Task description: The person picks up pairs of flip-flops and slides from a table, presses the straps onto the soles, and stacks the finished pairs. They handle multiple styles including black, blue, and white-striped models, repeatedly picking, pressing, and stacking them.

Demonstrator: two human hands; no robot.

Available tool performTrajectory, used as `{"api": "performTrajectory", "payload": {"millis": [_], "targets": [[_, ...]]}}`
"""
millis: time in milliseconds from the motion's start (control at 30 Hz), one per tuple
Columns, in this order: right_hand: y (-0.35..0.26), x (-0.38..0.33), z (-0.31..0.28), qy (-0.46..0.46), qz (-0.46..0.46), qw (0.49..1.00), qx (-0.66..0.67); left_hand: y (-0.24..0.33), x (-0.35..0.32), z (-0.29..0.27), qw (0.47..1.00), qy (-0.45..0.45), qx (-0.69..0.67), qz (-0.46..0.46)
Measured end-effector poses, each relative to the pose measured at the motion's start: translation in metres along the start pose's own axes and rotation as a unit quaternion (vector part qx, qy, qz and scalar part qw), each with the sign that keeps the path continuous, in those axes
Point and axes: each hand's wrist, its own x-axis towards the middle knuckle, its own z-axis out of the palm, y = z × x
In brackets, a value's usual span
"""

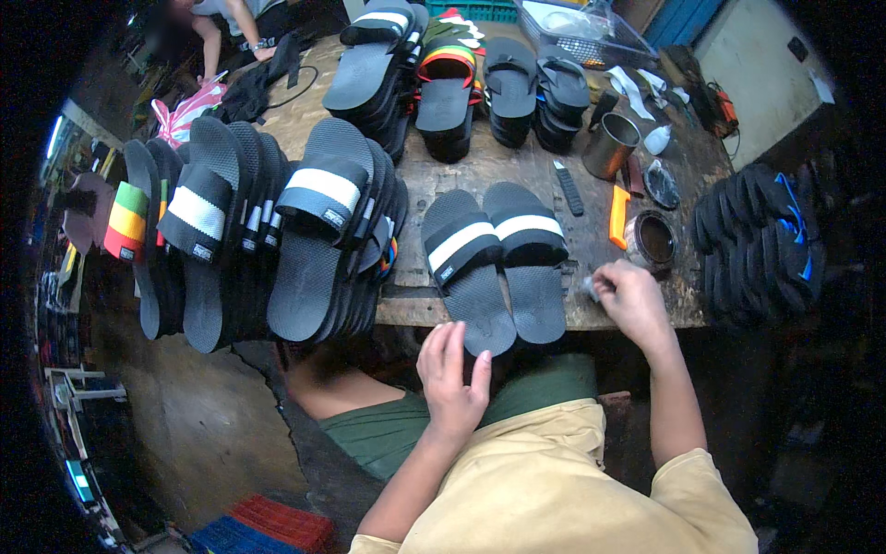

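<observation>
- Striped sandals (482,286), a black pair with white bands, are laid side by side at the front edge of the bench (588,238), their heels reaching over it.
- The left hand (452,383) is held just beside the left heel, its grip loosely spread; whether contact is made cannot be told.
- A small pale piece (590,288) is pinched in the narrow grip of the right hand (632,303), near the front edge.
- An orange handle (617,219) and an open tin (653,242) are placed toward the front right corner.
- Stacked sandals (305,245) are ranged toward the front left corner.
</observation>
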Motion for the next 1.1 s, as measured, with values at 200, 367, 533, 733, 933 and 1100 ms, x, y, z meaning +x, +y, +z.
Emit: {"api": "performTrajectory", "payload": {"millis": [200,367,533,733,933,1100], "targets": [[0.011,-0.015,0.010,0.081,0.009,0.993,0.080,-0.002,0.043,0.020,0.981,-0.051,0.150,0.111],[-0.015,-0.040,0.018,-0.055,0.002,0.908,0.416,-0.008,0.093,0.061,0.960,-0.120,0.252,-0.003],[-0.037,-0.070,0.063,-0.358,0.124,0.690,0.616,-0.006,0.096,0.048,0.959,-0.129,0.254,0.007],[-0.003,-0.061,0.070,-0.104,0.210,0.790,0.566,0.010,0.042,-0.039,0.941,-0.288,0.176,0.033],[-0.012,-0.054,0.084,-0.190,0.181,0.825,0.501,0.019,0.020,-0.075,0.924,-0.373,0.087,0.011],[-0.028,-0.037,0.093,-0.226,0.160,0.825,0.492,0.009,0.021,-0.081,0.918,-0.394,0.048,0.001]]}}
